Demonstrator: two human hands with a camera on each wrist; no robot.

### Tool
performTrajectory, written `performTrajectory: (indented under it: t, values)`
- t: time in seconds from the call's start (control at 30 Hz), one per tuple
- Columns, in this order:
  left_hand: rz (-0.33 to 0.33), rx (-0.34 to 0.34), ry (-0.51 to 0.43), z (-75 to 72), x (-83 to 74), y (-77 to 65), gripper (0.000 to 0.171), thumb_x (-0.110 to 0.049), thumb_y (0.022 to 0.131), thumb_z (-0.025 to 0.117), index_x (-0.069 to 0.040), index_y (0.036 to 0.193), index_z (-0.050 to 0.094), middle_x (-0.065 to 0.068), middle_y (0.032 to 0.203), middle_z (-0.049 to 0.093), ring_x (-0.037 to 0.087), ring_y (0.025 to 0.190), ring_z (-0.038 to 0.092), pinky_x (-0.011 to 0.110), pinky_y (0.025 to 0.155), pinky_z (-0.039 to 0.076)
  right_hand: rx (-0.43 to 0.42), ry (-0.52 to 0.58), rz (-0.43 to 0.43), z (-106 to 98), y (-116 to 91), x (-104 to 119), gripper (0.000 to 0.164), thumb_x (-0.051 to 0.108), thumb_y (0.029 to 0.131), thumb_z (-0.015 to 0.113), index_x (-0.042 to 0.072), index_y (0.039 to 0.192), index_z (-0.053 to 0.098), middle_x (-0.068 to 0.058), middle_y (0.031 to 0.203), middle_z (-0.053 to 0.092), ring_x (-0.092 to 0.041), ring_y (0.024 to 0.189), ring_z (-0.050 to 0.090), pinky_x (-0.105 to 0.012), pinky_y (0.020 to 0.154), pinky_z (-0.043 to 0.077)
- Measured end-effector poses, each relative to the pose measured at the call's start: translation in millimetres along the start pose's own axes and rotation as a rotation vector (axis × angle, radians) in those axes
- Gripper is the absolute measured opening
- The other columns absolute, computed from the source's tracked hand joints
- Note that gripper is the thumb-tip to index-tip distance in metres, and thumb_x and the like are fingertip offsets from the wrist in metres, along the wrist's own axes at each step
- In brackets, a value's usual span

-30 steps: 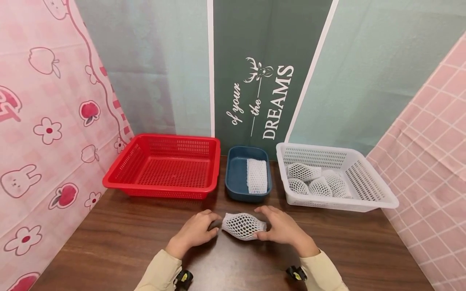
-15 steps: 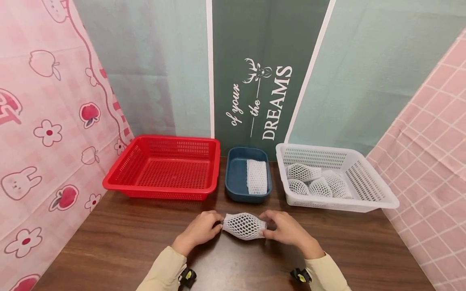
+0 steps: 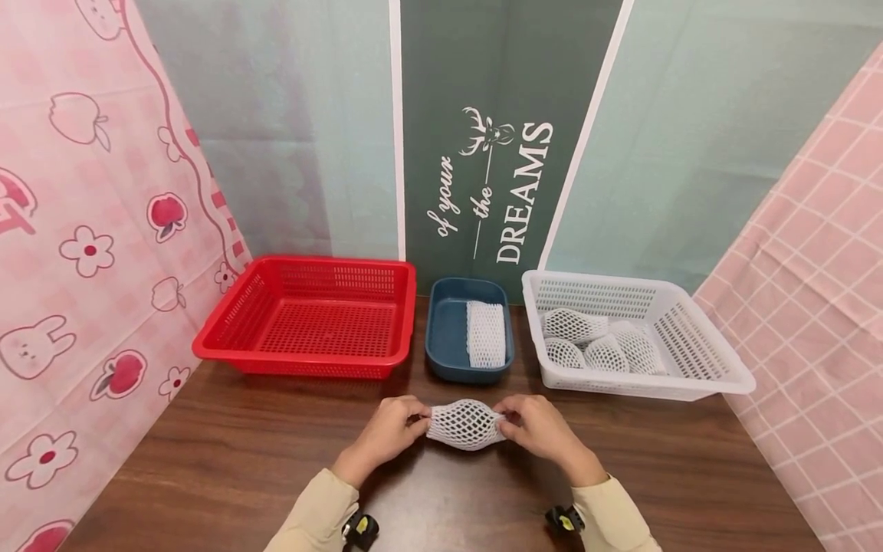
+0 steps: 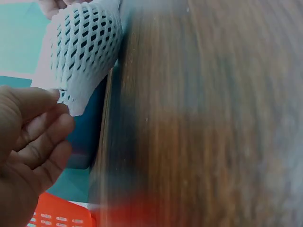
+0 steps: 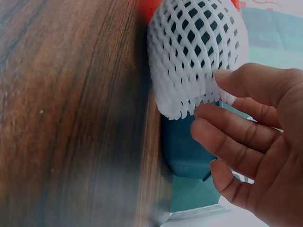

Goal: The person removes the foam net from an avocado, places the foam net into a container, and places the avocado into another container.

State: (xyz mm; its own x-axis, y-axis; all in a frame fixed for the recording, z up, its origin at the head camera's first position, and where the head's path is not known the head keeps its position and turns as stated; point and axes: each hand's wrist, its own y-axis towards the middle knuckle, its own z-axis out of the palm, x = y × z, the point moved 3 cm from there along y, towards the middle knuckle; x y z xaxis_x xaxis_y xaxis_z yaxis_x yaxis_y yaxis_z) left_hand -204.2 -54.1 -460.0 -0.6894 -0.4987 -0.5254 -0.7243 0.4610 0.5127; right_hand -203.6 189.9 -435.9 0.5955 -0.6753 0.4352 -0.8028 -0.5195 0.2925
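Note:
Between my two hands a white foam net sleeve (image 3: 467, 424) bulges in the middle, its ends narrower; dark shows through the mesh. My left hand (image 3: 392, 431) pinches its left end between thumb and fingers. At the other end, my right hand (image 3: 541, 433) pinches the edge. Seen from the left wrist, the thumb and index finger of the left hand (image 4: 33, 137) meet at the net's tapered end (image 4: 75, 97). In the right wrist view the thumb of the right hand (image 5: 255, 127) lies on the frilled end of the net (image 5: 194, 52), fingers on its other side.
Along the back of the wooden table (image 3: 441, 514) stand a red basket (image 3: 317, 359), a blue tray (image 3: 448, 330) with a stack of flat white foam nets (image 3: 487, 335), and a white basket (image 3: 697, 360) holding several net-covered rounded things (image 3: 607, 356). Printed cloths hang behind and at both sides.
My left hand has moved right, from beside the net to pinching its left end. My right fingers have closed on the right end. The net has shifted slightly right and away from me.

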Motion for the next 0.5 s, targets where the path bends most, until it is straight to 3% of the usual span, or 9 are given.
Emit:
performTrajectory:
  t: [0.3, 0.5]
  values:
    - [-0.137, 0.059, -0.206, 7.5, -2.9, 3.5, 0.032, 0.003, 0.071, 0.074, 0.003, 0.102, 0.068, 0.006, 0.086, 0.065, 0.014, 0.075, 0.064, 0.027, 0.070, 0.051, -0.041, -0.012, 0.007, 2.1, 1.6, -1.4, 0.012, 0.007, 0.071, 0.071, 0.015, 0.078, 0.065, 0.012, 0.071, 0.058, 0.000, 0.062, 0.052, -0.022, 0.056, 0.045]
    - [-0.137, 0.048, -0.163, 10.3, -5.4, 4.6, 0.020, -0.004, 0.069, 0.077, -0.004, 0.086, 0.068, 0.001, 0.085, 0.064, 0.011, 0.078, 0.060, 0.026, 0.071, 0.049, -0.052, -0.011, 0.033, 2.3, 1.9, -2.4, 0.013, 0.007, 0.070, 0.071, 0.016, 0.075, 0.062, 0.011, 0.072, 0.055, -0.004, 0.063, 0.052, -0.023, 0.057, 0.045]
